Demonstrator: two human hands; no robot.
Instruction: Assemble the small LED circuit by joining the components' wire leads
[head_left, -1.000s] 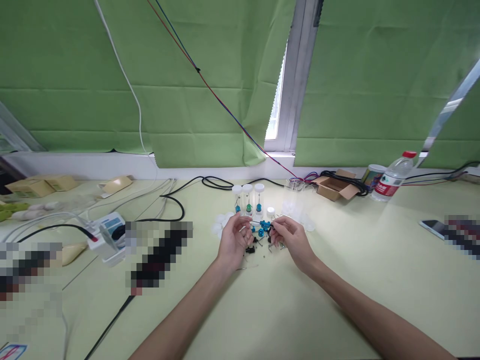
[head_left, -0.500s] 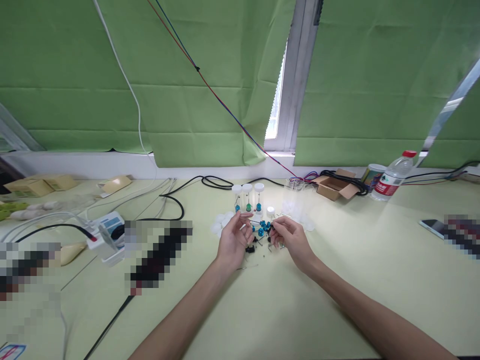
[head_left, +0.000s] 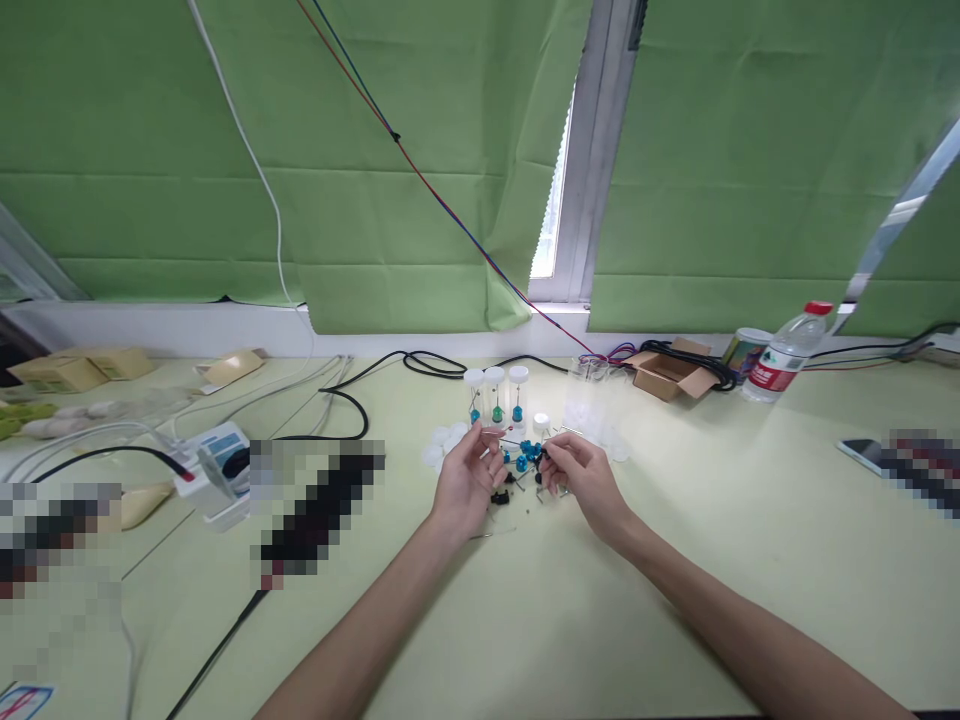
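The left hand (head_left: 463, 482) pinches a thin wire lead (head_left: 496, 430) between its fingers above the table (head_left: 675, 560). The right hand (head_left: 581, 478) seems to pinch a small black part (head_left: 541, 455) beside scattered blue capacitors (head_left: 527, 452), before three capped vials (head_left: 495, 395).

Pale yellow-green worktop (head_left: 525, 620). Centre: 3 capped clear vials (head_left: 495, 396) standing in a row, w/ a scatter of small blue & black parts (head_left: 523, 460) and white caps (head_left: 441, 447) in front. Right: cardboard box (head_left: 664, 375) w/ black cables (head_left: 697, 362), a can (head_left: 745, 350), water bottle (head_left: 786, 358) lying tilted, phone (head_left: 864, 452). Left: white device (head_left: 217, 462), black cable (head_left: 341, 400), tan boxes (head_left: 79, 368).
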